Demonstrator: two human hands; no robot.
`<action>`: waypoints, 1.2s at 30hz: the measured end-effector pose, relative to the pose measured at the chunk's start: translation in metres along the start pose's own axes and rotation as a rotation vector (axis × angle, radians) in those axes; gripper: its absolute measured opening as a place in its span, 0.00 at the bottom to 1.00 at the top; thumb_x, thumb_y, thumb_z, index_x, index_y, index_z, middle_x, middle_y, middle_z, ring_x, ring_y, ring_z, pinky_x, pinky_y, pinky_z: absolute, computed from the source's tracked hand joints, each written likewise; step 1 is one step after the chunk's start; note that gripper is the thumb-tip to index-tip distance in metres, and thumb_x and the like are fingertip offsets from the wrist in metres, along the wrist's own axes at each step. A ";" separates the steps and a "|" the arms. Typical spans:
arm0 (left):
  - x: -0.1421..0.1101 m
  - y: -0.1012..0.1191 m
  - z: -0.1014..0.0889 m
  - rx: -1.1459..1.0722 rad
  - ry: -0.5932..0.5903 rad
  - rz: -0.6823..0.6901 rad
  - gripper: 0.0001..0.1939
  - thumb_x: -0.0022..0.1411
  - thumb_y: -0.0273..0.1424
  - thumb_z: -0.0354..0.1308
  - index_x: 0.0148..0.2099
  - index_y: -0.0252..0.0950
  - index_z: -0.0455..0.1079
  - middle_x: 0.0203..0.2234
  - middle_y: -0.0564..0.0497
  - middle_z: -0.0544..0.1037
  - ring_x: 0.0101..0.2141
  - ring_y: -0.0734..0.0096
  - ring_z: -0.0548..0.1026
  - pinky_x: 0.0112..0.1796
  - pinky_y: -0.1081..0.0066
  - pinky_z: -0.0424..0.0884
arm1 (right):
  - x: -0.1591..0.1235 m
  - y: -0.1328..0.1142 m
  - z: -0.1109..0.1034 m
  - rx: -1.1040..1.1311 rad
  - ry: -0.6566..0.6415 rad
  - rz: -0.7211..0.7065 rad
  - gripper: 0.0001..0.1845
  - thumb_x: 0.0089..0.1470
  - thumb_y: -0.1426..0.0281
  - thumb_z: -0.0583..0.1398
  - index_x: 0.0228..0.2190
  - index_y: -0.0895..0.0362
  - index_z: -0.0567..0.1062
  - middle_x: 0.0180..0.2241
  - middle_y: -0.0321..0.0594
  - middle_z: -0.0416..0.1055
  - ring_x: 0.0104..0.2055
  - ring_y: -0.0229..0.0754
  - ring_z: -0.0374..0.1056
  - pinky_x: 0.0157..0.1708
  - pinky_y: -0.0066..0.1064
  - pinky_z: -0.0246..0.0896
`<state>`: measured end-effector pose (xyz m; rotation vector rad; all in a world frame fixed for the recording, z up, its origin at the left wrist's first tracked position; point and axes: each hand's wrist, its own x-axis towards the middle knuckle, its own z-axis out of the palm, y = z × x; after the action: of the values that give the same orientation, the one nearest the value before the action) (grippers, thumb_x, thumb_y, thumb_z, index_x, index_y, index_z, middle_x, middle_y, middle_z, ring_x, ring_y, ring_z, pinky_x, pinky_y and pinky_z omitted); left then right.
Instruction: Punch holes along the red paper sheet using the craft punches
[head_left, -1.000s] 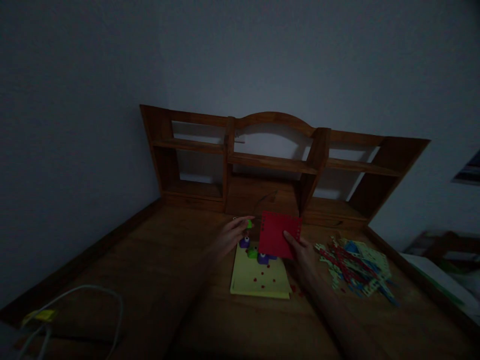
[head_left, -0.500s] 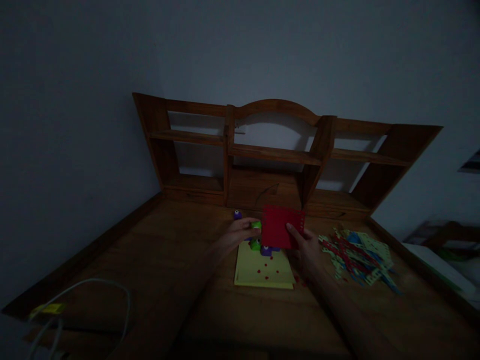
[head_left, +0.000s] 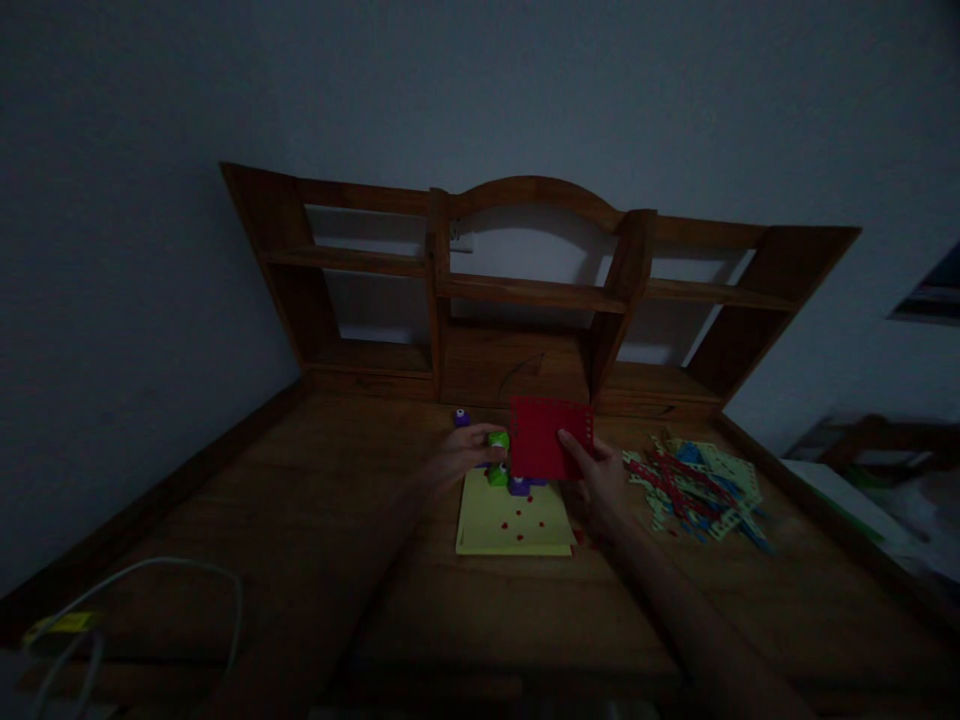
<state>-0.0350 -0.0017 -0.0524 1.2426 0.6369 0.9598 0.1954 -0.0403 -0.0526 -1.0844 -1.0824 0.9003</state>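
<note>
My left hand grips a small green paper punch between thumb and fingers. A square of red paper is pinched in my right hand, thumb on its face. Notches or small holes run along the paper's edges. The punch is close to the paper's left edge; whether they touch I cannot tell. Beneath lies a yellow paper stack scattered with small red cut-outs. Another green punch and a purple punch with an eye design stand at its far edge, partly covered by the red paper.
A tangled pile of punched paper strips lies to the right. Another purple punch sits farther back. The wooden shelf unit rises along the wall. A white cable and a yellow object are at the front left.
The whole view has shifted, so everything appears slightly higher and more to the left. Both hands keep the same holds on the punch and the red paper.
</note>
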 end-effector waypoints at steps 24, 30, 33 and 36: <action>-0.006 0.007 0.002 0.024 -0.027 -0.019 0.21 0.50 0.33 0.69 0.47 0.32 0.75 0.39 0.41 0.79 0.37 0.61 0.78 0.40 0.67 0.72 | -0.001 -0.005 0.000 -0.032 0.013 -0.011 0.22 0.42 0.53 0.68 0.35 0.54 0.81 0.38 0.41 0.78 0.41 0.48 0.72 0.38 0.35 0.69; -0.004 0.003 0.000 0.006 -0.035 -0.019 0.22 0.50 0.32 0.69 0.48 0.33 0.74 0.40 0.42 0.79 0.36 0.61 0.78 0.39 0.66 0.72 | -0.003 -0.003 0.003 -0.037 -0.019 -0.022 0.19 0.44 0.54 0.67 0.35 0.54 0.81 0.39 0.40 0.78 0.40 0.46 0.72 0.36 0.33 0.70; -0.002 0.000 -0.002 0.006 -0.023 -0.020 0.22 0.49 0.32 0.70 0.47 0.33 0.74 0.41 0.42 0.79 0.35 0.62 0.79 0.37 0.67 0.72 | -0.004 -0.003 0.004 -0.044 -0.024 -0.025 0.18 0.45 0.54 0.67 0.34 0.53 0.81 0.38 0.40 0.78 0.39 0.45 0.72 0.35 0.31 0.70; -0.001 -0.001 -0.003 0.020 -0.038 -0.031 0.22 0.49 0.31 0.69 0.48 0.33 0.74 0.41 0.42 0.79 0.36 0.62 0.78 0.38 0.68 0.72 | -0.005 -0.002 0.005 -0.069 -0.026 -0.022 0.19 0.44 0.54 0.67 0.35 0.53 0.81 0.37 0.40 0.78 0.38 0.44 0.72 0.34 0.31 0.69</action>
<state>-0.0376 -0.0012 -0.0543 1.2616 0.6360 0.9041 0.1898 -0.0439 -0.0516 -1.1180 -1.1515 0.8670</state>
